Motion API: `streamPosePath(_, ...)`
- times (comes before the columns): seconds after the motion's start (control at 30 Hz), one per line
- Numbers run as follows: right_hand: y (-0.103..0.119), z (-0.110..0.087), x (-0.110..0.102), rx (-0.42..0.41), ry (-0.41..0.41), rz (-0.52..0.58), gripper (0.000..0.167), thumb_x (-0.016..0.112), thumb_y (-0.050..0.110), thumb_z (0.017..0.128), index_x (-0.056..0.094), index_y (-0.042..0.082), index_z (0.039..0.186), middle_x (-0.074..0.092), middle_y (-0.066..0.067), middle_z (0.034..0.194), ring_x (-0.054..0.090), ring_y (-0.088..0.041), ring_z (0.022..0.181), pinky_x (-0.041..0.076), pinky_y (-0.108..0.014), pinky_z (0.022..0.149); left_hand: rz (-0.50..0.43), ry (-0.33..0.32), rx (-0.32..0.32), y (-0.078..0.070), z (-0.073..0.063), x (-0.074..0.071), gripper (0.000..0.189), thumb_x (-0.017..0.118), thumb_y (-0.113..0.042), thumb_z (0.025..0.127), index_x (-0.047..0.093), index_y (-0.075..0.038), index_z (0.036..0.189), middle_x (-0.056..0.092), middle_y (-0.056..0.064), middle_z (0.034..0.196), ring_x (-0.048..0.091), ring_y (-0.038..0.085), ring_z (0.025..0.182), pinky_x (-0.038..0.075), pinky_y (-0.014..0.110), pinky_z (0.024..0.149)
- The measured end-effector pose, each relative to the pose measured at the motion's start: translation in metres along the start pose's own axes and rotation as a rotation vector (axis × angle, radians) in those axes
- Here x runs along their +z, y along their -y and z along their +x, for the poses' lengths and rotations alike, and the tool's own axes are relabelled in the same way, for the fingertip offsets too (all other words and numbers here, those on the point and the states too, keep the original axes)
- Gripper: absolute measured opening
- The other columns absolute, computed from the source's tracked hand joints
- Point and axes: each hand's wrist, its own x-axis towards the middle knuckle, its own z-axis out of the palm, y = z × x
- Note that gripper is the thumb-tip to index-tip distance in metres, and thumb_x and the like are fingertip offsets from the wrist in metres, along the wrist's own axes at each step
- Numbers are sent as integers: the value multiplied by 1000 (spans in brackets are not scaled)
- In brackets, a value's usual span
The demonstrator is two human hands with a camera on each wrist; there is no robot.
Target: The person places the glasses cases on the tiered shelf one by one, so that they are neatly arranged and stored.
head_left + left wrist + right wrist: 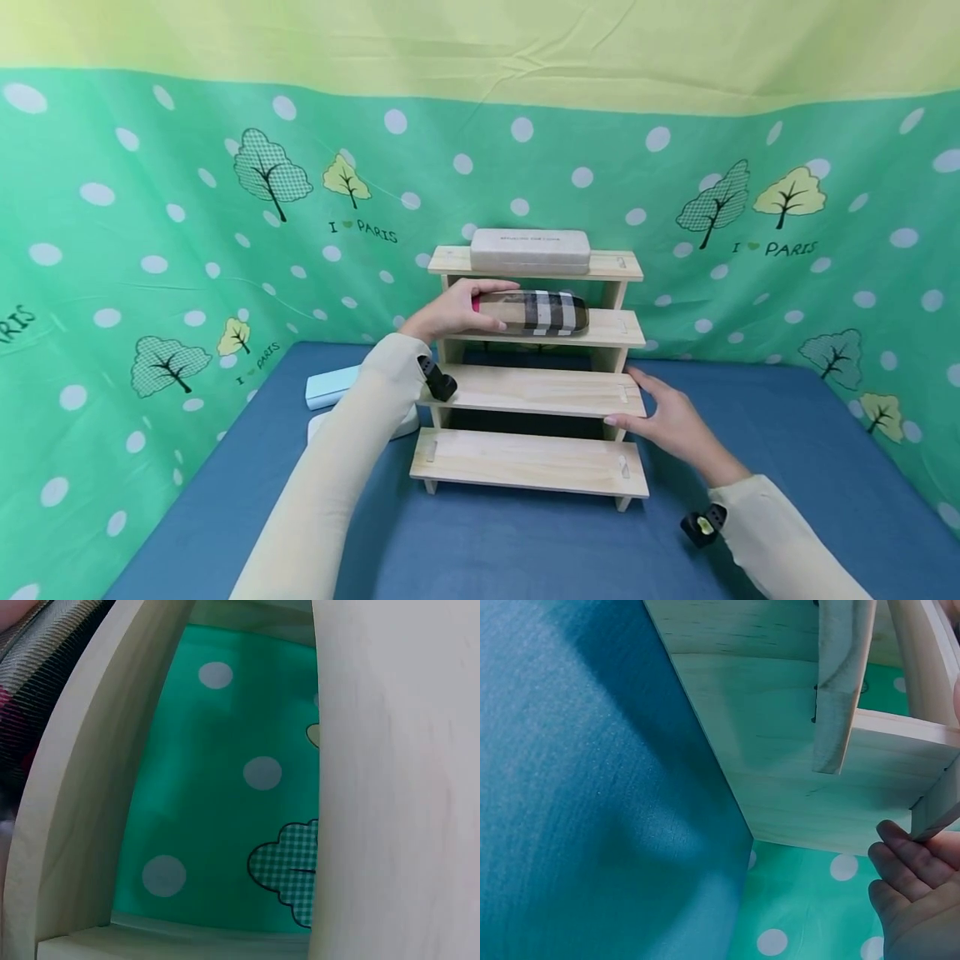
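Note:
A four-tier wooden display rack (536, 387) stands in the middle of the head view. On its second tier from the top lies a long plaid case (555, 312) with black and white bands. My left hand (450, 312) grips the left end of this case, thumb in front and fingers over the top. In the left wrist view only a corner of the plaid case (34, 697) shows, at upper left. My right hand (678, 421) holds the right end of the third tier, thumb at its front edge. In the right wrist view its fingers (904, 870) lie against the tier's end.
A pale grey box (530, 250) rests on the top tier. Left of the rack, a light blue box (330, 387) and a white object (405, 423) partly hidden by my left sleeve lie on the blue cloth (510, 550). A green printed curtain (525, 167) hangs close behind.

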Motion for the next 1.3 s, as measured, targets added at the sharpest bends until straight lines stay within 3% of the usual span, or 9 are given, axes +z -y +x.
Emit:
streamPosePath(0.57,4,-2,-1,2,-2,-4,94,74,45,77,32,-8,142,37,-32,140,37,-49,126,35,-60,95,17,29,-21,-4,-1,-2,66,71,-9,81,44,-6,141,49,9,137,51,21,93,45,27,78)
streamPosePath(0.87,5,-2,-1,3,-26,-9,96,74,49,75,34,-7,142,40,-33,138,39,-50,124,35,-61,93,24,15,1,-2,-1,-3,66,73,-11,80,46,-11,141,47,5,140,50,20,99,44,28,81)
streamPosePath(1.3,6,-1,0,5,0,-25,93,73,46,78,33,-7,142,38,-33,139,38,-49,125,35,-61,95,48,-65,82,1,-22,-8,64,74,-8,80,47,-7,138,47,8,141,43,20,128,34,38,105)
